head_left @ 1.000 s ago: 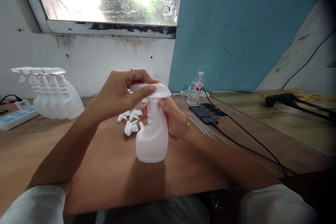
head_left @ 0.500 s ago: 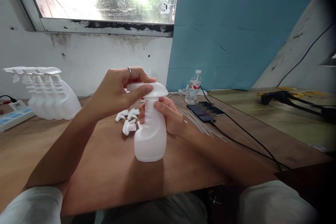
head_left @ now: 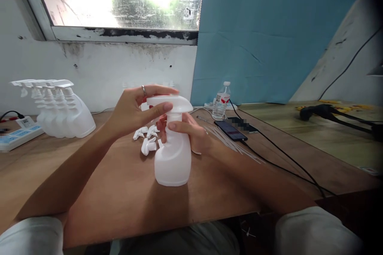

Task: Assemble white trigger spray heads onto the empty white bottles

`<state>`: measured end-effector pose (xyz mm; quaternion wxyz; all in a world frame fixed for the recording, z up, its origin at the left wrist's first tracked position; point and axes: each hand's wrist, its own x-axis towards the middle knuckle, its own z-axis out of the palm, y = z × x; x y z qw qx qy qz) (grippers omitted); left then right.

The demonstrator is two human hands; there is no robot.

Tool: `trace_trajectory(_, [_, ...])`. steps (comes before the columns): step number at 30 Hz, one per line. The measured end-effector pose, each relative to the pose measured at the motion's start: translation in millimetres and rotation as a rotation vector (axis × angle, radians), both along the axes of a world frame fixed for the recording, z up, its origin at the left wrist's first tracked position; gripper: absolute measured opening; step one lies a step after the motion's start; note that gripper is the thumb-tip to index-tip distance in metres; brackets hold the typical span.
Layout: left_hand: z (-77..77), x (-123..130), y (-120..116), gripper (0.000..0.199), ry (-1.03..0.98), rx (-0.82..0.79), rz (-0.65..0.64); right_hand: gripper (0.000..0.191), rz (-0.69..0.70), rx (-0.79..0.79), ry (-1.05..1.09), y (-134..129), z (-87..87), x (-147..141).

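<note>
No legible text. Water bottle (head_left: 220,110), just off view centre toward 3 o'clock: red marks on label (head_left: 223,99), too small to read. White plug (head_left: 26,122), 9 o'clock: printed sticker, unreadable.

Bottle body (head_left: 172,163) was smooth, milky translucent plastic, near matt; spray head (head_left: 181,104) was glossy white plastic. Desk (head_left: 119,191) looked like smooth brown wood, dull sheen; ring (head_left: 144,90) was shiny metal, water bottle (head_left: 220,110) clear glossy plastic. Blue sheet (head_left: 254,40) looked like matt cloth, wall (head_left: 134,63) pitted matt paint.
</note>
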<state>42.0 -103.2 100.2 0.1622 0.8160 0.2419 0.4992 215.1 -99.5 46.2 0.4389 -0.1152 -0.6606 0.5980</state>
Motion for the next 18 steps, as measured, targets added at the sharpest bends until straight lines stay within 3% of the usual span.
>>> trace_trajectory(5, [-46.6, -18.4, 12.1, 0.044, -0.203, -0.082, -0.075, 0.021, 0.043, -0.079, -0.116, 6.0, 2.9, 3.2])
trace_trajectory(8, [-84.6, -27.1, 8.8, 0.039, -0.102, -0.245, -0.123, 0.019, 0.012, -0.064, -0.086, 2.6, 5.5, 1.3])
trace_trajectory(11, [-116.5, -27.8, -0.6, 0.036, 0.061, -0.396, -0.157, 0.023, 0.093, -0.065, -0.078, -0.5, 6.6, 0.8])
trace_trajectory(14, [-134.5, -23.8, -8.1, 0.035, 0.126, -0.451, -0.185, 0.023, 0.087, -0.068, -0.072, -1.5, 5.1, 2.5])
trace_trajectory(18, [-140.6, -23.3, -14.0, 0.045, 0.176, -0.327, -0.154, 0.022, 0.013, 0.023, -0.077, -5.2, 2.5, 4.5])
